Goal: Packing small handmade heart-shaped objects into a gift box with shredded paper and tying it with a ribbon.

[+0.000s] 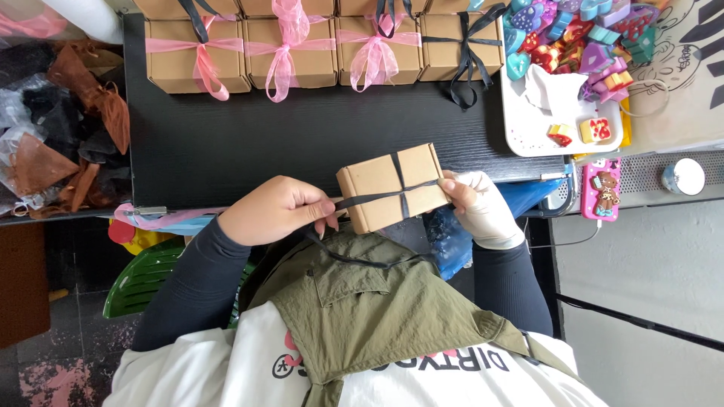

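Cardboard gift box [392, 187] lies between your hands, long axis 9-to-3: left hand [275, 209] pinches the black ribbon [369, 199], right hand [475, 202] grips the box's 3 o'clock end.

A small brown cardboard box [392, 187], crossed by black ribbon [377, 198], held tilted above the black table's near edge.

A small brown cardboard box [392, 187], crossed by black ribbon [377, 198], sits tilted at the near edge of a black table [249, 143]; along the far edge stand matching boxes, three tied with pink ribbon [280, 49], one in black [461, 45].
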